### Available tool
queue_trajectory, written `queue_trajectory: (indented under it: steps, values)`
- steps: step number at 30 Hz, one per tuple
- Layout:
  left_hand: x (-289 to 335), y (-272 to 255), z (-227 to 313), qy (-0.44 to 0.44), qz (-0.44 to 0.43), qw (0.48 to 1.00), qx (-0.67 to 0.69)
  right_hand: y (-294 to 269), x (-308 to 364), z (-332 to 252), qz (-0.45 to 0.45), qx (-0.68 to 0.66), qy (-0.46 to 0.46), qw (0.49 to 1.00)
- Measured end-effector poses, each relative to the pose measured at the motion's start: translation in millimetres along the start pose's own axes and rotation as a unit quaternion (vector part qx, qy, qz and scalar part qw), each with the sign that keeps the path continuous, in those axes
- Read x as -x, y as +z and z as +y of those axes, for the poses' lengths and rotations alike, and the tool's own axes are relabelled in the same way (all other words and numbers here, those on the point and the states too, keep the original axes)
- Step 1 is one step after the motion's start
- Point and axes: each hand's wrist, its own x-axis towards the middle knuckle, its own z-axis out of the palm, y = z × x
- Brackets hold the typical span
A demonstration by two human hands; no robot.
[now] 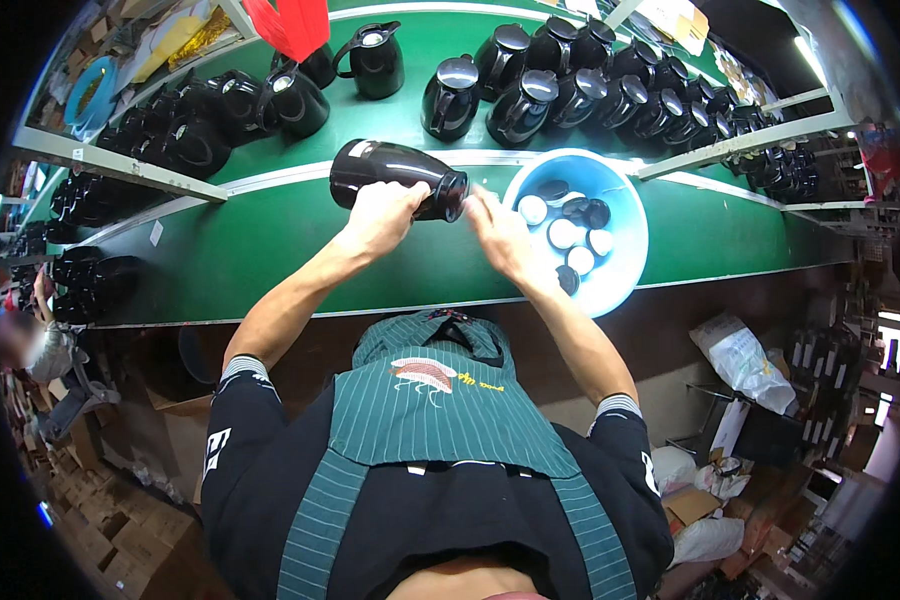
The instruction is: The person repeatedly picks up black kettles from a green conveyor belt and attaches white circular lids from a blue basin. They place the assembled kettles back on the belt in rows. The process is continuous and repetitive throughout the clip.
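The jug in the left grip is black. Beside the right grip, a pale blue basin holds black caps and white caps. Below both grips the tabletop is green (pale along its near edge). Nearer the body than either grip, the apron is dark green with light pinstripes.
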Motion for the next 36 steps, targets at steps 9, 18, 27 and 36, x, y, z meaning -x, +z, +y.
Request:
queue_trajectory:
  steps: [9, 18, 27, 36]
  values:
    - [10.6, 30.0, 22.7, 0.042, 0.033, 0.997, -0.057, 31.4, 7.9, 5.9, 0.028, -0.203, 0.061, 0.977]
    - [20.5, 57.4, 13.4, 0.078, 0.043, 0.993, -0.078, 32.1, -1.6, 33.7, -0.066, -0.557, 0.324, 0.762]
    - [-64.1, 53.9, -108.2, -0.195, 0.215, 0.910, 0.295, -29.9, 4.9, 114.1, 0.112, -0.073, 0.193, 0.972]
    - [-131.2, 110.2, -188.4, -0.258, 0.242, 0.833, 0.425, 16.0, -29.0, 228.6, 0.027, 0.375, 0.077, 0.923]
